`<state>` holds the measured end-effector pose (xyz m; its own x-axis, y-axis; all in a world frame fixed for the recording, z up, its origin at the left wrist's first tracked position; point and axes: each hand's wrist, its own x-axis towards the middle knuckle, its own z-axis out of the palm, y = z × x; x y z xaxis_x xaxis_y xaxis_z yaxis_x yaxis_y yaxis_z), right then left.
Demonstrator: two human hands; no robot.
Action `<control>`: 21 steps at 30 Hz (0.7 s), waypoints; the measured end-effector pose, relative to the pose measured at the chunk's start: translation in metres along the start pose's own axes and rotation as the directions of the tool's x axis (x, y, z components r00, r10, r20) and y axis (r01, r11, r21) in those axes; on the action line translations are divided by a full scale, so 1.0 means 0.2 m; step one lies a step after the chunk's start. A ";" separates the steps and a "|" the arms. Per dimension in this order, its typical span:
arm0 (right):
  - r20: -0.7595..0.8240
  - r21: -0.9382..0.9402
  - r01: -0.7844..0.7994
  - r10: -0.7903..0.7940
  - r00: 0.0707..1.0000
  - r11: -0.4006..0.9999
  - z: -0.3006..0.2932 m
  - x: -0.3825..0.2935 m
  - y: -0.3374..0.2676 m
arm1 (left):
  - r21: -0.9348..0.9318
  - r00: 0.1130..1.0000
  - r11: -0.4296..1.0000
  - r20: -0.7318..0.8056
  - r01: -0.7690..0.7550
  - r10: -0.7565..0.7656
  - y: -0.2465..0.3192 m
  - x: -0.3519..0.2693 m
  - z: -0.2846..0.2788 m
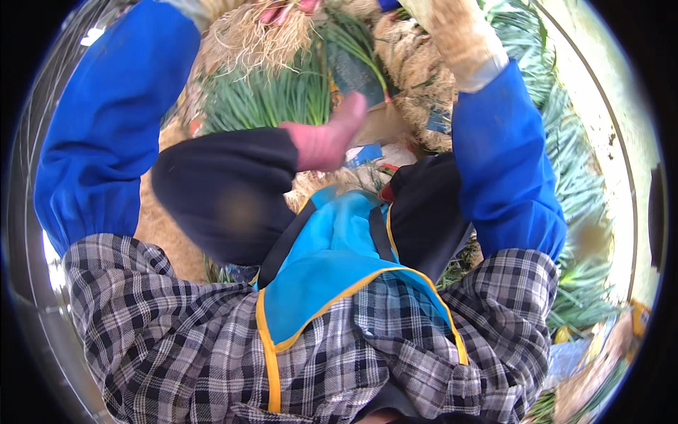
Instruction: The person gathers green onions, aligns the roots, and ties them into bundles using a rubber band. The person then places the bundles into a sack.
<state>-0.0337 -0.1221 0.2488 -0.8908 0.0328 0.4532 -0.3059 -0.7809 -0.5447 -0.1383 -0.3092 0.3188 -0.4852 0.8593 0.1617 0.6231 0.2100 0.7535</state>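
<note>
At the top edge, the pale, soiled glove of my left hand (204, 9) shows only in part, past a blue oversleeve; its fingers are cut off. Close to its right are green onions with pink bulbs (275, 10) and long pale roots (259, 40). My right hand (458, 40), in a stained, pale glove, reaches up out of the frame at the upper right, its fingers out of view. What either hand holds cannot be seen. Between the arms lies a bunch of green onion leaves (265, 100). A single green onion (371, 61) slants down beside it.
Dark-trousered legs are folded before me, with a pink-socked foot (331, 132) raised. Root-matted onion bundles (413, 63) lie at the upper middle. Green onion leaves (572, 175) are piled along the right side, by a pale curved edge (622, 132). A plastic bag (567, 360) is at lower right.
</note>
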 end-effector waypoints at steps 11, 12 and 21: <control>0.164 -0.414 0.099 -0.032 0.986 0.905 0.55 0.48 0.58 | -0.118 0.878 0.987 -0.453 0.113 -0.155 -0.09 -0.74 -0.14; 0.049 -0.499 -0.058 0.095 0.994 0.865 0.60 0.47 0.60 | -0.157 0.842 0.970 -0.484 0.184 -0.238 -0.08 -0.82 -0.13; 0.085 -0.632 -0.255 0.392 0.916 0.732 0.25 0.24 1.08 | -0.653 0.739 0.712 -0.342 0.258 -0.581 -0.45 -1.15 0.24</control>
<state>-0.1252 -0.3199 0.1871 -0.9074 -0.3291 0.2613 -0.2090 -0.1859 -0.9601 -0.0523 -0.5031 0.1830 -0.9300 0.3534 -0.1009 -0.0824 0.0670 0.9943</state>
